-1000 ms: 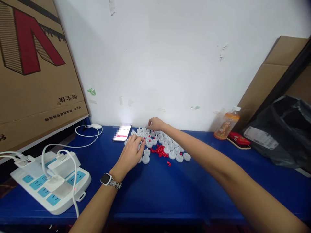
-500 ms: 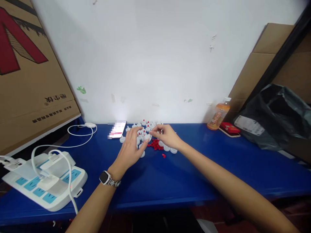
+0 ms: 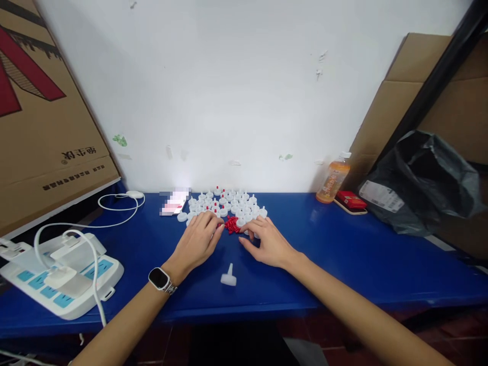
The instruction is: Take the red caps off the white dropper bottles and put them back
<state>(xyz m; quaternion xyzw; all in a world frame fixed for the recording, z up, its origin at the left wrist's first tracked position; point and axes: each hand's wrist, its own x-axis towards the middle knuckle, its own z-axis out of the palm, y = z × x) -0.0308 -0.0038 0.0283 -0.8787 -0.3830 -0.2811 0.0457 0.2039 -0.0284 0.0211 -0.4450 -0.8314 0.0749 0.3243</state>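
My left hand [image 3: 201, 238] hovers low at the near left side of the white nozzle caps [image 3: 244, 203], fingers curled and thumb close to the index finger. Whatever sits between those fingertips is too small to make out. Between the two hands lies a heap of small red tips [image 3: 232, 224]. My right hand [image 3: 269, 243] is at the right of that heap, its thumb apart from the bent fingers, which reach over the nearest white caps. One separate white nozzle cap [image 3: 229, 277] stands spout up on the table, nearer to me. A few caps at the back carry red tips.
A phone [image 3: 175, 202] lies left of the caps on the blue table [image 3: 305, 274]. At the left are a power strip [image 3: 76, 284] and white cables. An orange drink bottle [image 3: 333, 180], a red box [image 3: 351, 200] and a dark plastic bag [image 3: 415, 188] are at the right.
Both hands have come nearer to me and parted from their pinch around a white cap. A single white cap now stands in front of them. The view has shifted slightly right.
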